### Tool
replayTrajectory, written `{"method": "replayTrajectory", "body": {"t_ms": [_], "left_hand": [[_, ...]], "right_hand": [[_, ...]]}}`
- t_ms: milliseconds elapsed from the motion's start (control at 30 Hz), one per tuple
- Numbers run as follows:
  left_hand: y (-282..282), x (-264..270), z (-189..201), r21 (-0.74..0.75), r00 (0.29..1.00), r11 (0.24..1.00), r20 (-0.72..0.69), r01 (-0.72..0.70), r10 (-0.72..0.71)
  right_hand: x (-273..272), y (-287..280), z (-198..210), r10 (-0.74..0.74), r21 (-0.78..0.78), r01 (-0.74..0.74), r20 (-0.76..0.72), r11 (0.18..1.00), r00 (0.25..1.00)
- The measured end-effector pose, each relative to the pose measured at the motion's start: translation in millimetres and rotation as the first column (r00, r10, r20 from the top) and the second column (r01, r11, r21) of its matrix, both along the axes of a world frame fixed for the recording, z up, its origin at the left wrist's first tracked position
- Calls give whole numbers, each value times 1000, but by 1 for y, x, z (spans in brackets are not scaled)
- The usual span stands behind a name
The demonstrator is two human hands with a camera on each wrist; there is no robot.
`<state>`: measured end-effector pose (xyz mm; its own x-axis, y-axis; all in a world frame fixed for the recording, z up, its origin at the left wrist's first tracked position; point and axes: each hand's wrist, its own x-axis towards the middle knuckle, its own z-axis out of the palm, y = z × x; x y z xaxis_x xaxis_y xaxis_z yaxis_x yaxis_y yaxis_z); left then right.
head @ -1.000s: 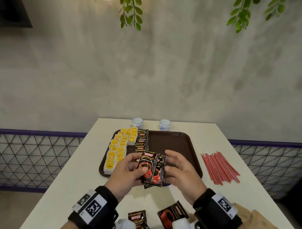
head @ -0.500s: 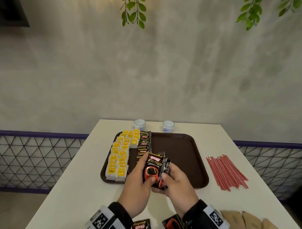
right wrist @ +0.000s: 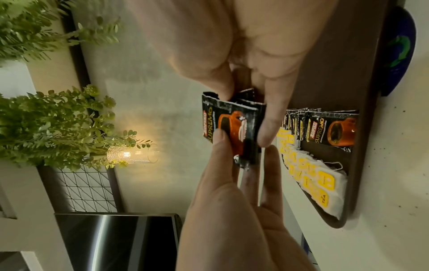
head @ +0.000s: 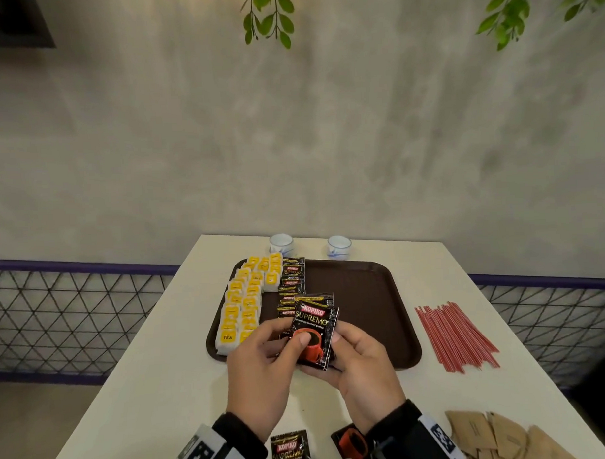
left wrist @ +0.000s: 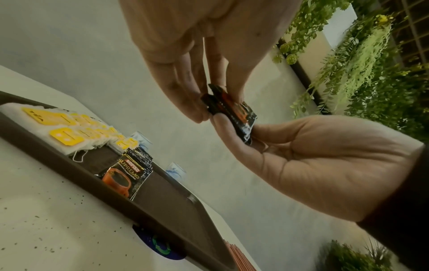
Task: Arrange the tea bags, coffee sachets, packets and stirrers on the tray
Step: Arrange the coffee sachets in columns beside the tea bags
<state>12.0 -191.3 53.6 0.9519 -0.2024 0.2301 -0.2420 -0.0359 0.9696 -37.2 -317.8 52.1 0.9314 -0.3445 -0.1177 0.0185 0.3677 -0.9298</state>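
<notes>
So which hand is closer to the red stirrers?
The right hand. It sits between the left hand and the red stirrers, but touches none; both hands hold coffee sachets.

On the tray (head: 382,295), the tea bags (head: 243,300) lie at the left, the coffee sachets (head: 291,281) just beside them. The stirrers (head: 455,337) lie right of the tray, two cups (head: 281,243) behind it.
</notes>
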Motion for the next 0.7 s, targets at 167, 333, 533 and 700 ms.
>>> {"method": "replayTrajectory", "body": {"t_ms": [167, 333, 533, 700], "left_hand": [[7, 5, 6, -36, 1000, 999, -23, 7, -8], [19, 14, 2, 70, 987, 992, -125, 106, -97], [32, 27, 13, 97, 932, 950, -245, 298, -267], [40, 33, 13, 159, 927, 932, -247, 327, -283]], "right_hand": [[0, 1, -1, -47, -28, 47, 9, 999, 999], [2, 3, 0, -77, -88, 77, 13, 993, 997], [-1, 9, -1, -96, -62, 98, 30, 993, 995], [2, 13, 2, -90, -123, 94, 40, 988, 995]]}}
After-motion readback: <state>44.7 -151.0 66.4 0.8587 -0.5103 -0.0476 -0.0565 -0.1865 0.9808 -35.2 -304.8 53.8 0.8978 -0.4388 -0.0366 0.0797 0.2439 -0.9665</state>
